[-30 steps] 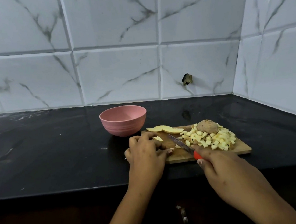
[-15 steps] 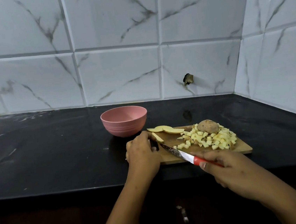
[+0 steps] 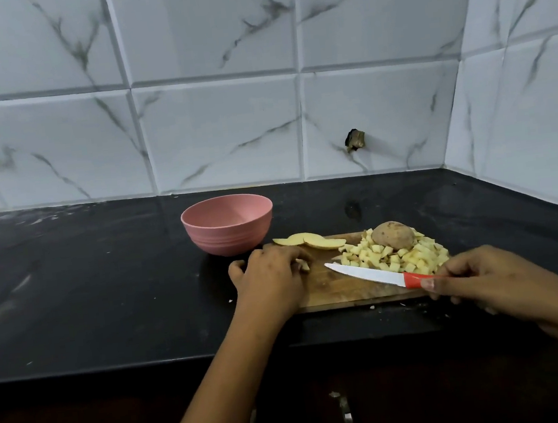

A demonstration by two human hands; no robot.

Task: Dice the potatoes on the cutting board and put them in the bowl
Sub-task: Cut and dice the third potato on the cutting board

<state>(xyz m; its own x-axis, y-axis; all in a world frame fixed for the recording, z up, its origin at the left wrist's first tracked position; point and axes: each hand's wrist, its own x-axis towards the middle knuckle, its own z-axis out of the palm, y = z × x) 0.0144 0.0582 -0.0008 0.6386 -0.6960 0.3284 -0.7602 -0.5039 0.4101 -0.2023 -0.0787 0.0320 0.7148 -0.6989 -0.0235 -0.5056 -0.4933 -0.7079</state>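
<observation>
Black tabletop (image 3: 90,300). Wooden cutting board (image 3: 341,291), near right. Left hand (image 3: 270,277): palm down at board's left end, fingers curled over potato piece (image 3: 303,264). Right hand (image 3: 484,279): fingers pinching knife (image 3: 373,273) handle, blade pointing left over board. Pink bowl (image 3: 228,237): beyond board's left end. Diced potatoes (image 3: 413,259), whole potato (image 3: 393,235), slices (image 3: 311,240): board's far side.

A wooden cutting board (image 3: 341,292) lies flat on the black bench (image 3: 106,281). Its right half carries a heap of pale yellow potato dice (image 3: 413,259). One whole unpeeled potato (image 3: 393,235) rests on the far side of the heap. Several long potato slices (image 3: 308,241) overlap at the board's far left corner. A small potato piece (image 3: 303,264) peeks from under the curled fingers of the left grip (image 3: 270,277). The knife (image 3: 366,272) has a white blade and a red handle and is held by the right grip (image 3: 494,278). It slants across the board, tip pointing left. The pink bowl (image 3: 229,242) stands upright just beyond the board's left corner.
</observation>
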